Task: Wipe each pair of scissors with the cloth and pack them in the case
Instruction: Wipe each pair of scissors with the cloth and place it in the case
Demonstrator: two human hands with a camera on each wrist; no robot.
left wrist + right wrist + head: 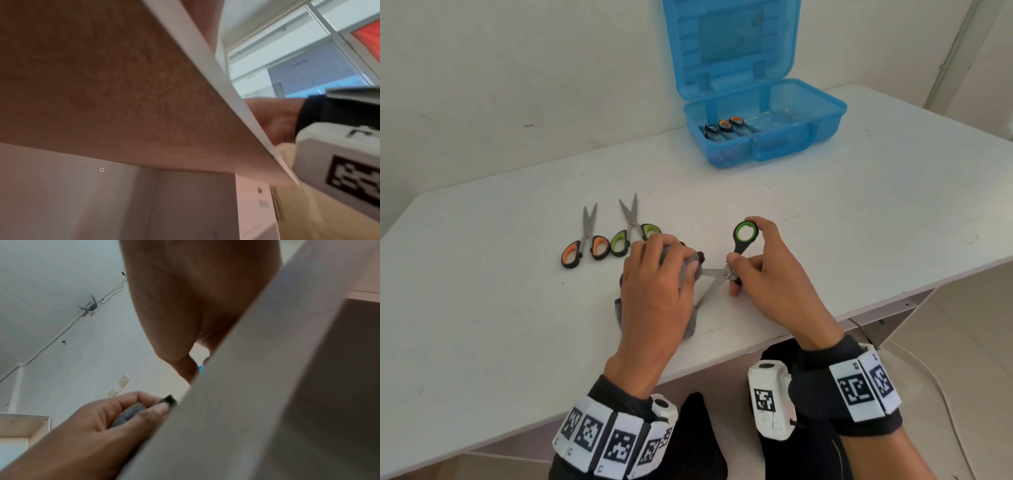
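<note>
The wiping step is on: the left hand (pixel 654 274) rubs a soft grey cloth (pixel 688 267) on the open green-handled metal scissors (pixel 726 270), gripped by the right hand (pixel 763 263), near the see-through blue plastic case (pixel 825 116); next they go inside

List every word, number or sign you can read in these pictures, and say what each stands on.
"R5": on the white tagged band at the right wrist.
Small letters on the left wrist's white tagged band: too small to read.
Black-and-white square codes on both bands: patterns, not text.
Translucent blue plastic case: no readable text.
</note>
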